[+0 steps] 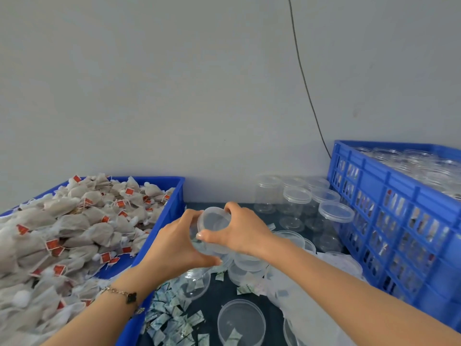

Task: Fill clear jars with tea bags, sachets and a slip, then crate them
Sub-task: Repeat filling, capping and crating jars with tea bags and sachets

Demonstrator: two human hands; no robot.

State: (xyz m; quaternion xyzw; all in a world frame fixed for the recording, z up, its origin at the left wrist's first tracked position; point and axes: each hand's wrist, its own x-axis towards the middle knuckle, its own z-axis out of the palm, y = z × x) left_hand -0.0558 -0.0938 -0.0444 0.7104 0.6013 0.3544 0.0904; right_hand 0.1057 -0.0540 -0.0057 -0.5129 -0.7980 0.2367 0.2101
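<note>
A clear plastic jar (212, 242) is held tilted above the dark table, between both hands. My left hand (174, 248) grips its body from the left and below. My right hand (239, 231) grips its clear lid (214, 219), fingers curled over the far rim and thumb on the near rim. The jar's contents cannot be made out. A blue tray (172, 208) on the left is heaped with tea bags (74, 228) bearing red tags. Small pale sachets (172, 313) lie scattered on the table near me.
A tall blue crate (389, 221) on the right holds several lidded clear jars (424, 168). More empty lidded jars (296, 201) stand by the wall. Loose lids (240, 320) and a clear plastic bag (299, 295) lie on the table. A dark cable (303, 78) hangs down the wall.
</note>
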